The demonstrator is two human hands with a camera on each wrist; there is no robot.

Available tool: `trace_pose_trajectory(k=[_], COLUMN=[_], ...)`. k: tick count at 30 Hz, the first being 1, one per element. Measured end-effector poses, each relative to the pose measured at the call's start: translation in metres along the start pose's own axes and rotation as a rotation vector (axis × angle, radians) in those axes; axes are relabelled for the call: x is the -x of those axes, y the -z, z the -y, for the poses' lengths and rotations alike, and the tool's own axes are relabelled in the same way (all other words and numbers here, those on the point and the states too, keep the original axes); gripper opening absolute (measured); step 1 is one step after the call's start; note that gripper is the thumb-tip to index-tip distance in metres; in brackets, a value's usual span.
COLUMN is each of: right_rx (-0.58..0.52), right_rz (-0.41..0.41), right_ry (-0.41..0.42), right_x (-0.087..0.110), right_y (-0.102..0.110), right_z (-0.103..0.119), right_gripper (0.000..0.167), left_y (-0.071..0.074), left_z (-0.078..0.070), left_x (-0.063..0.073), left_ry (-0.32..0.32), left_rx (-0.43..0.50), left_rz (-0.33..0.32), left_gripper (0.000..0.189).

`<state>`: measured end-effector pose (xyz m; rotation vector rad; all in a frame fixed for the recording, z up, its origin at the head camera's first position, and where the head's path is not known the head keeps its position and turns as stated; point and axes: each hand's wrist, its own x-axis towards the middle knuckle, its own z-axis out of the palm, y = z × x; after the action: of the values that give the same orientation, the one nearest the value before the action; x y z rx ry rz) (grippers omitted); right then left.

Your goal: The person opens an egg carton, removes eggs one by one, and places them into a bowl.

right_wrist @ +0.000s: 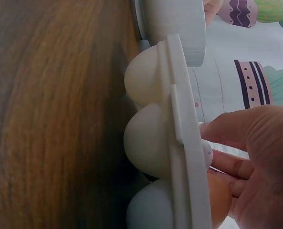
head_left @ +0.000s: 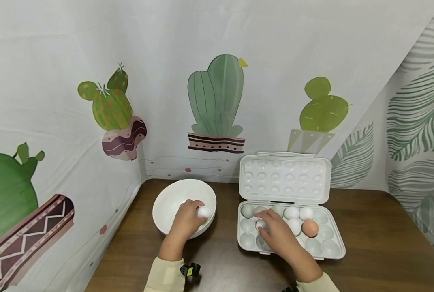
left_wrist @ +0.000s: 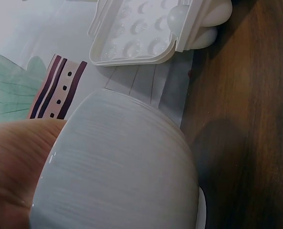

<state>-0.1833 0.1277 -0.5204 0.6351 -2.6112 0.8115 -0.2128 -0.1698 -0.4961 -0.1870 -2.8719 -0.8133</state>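
Your left hand (head_left: 189, 217) is bent inward at the mouth of the bowl, its thumb and fingers partly closed about a white egg (head_left: 203, 211); whether that egg touches the bowl cannot be told, and in the left wrist view the bowl's wall hides your fingertips. Your right hand (head_left: 276, 228) reaches over the egg carton, thumb and fingers set on either side of a second white egg (head_left: 260, 225) in the middle row, second column from the left; whether it is raised from its cup cannot be told. The white bowl (head_left: 165, 202) stands to the left of the carton, well apart from it. To the right of your right hand, several more white eggs (head_left: 291, 213) and one brown egg (head_left: 309, 228) sit in the cups. The carton (head_left: 342, 244) lies with its lid (head_left: 284, 196) swung up at the back. Both vessels rest on the brown wooden counter (head_left: 220, 259). Behind them hangs a pale cloth (head_left: 165, 48) printed with potted cacti (head_left: 217, 101) and, at your right, leaves (head_left: 355, 156).
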Motion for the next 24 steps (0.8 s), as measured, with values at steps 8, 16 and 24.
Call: trace_pose_trajectory(k=[8,16,24], right_rx=[0.036,0.047,0.062], right_rz=[0.023,0.041,0.075], right_ry=[0.004,0.015,0.035], right_x=[-0.0004,-0.0002,0.0003], right_y=[0.0018,0.0022,0.0031], right_z=[0.0001,-0.0016,-0.0041], right_gripper=[0.037,0.038,0.036], left_y=[-0.0006,-0.0008,-0.0028], left_z=[-0.0002,-0.0011,0.0003], left_x=[-0.0024,-0.0002,-0.0013], left_ry=[0.034,0.081,0.092], left_rx=[-0.023,-0.032,-0.057], left_rz=[0.02,0.05,0.056], left_gripper=[0.04,0.041,0.041])
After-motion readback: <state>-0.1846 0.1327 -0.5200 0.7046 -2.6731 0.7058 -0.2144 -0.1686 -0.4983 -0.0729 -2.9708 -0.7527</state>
